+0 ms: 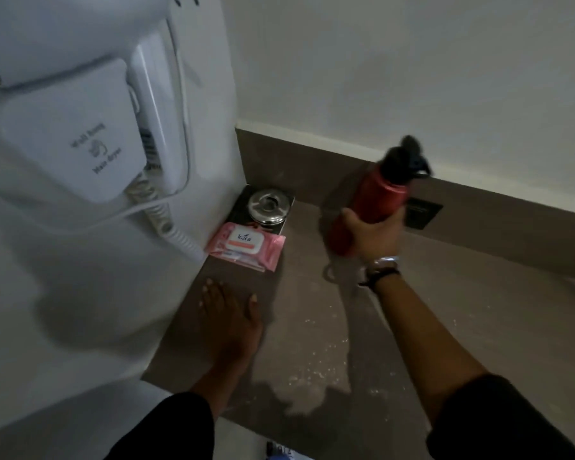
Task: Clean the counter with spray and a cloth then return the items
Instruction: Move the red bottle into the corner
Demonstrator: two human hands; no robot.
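My right hand (374, 232) grips a red bottle (377, 197) with a black cap, held tilted above the brown counter (462, 310) near the back wall. My left hand (228, 315) lies flat, fingers apart, on the counter's left part, just in front of a pink pack of wet wipes (246, 245). White specks and a pale wet-looking patch (307, 390) are scattered over the counter between my arms. No cloth shows in view.
A shiny round metal lid (269, 206) sits in the back left corner behind the wipes. A white wall-mounted hair dryer (90, 134) with a coiled cord hangs on the left wall. A dark wall plate (424, 210) is set in the backsplash.
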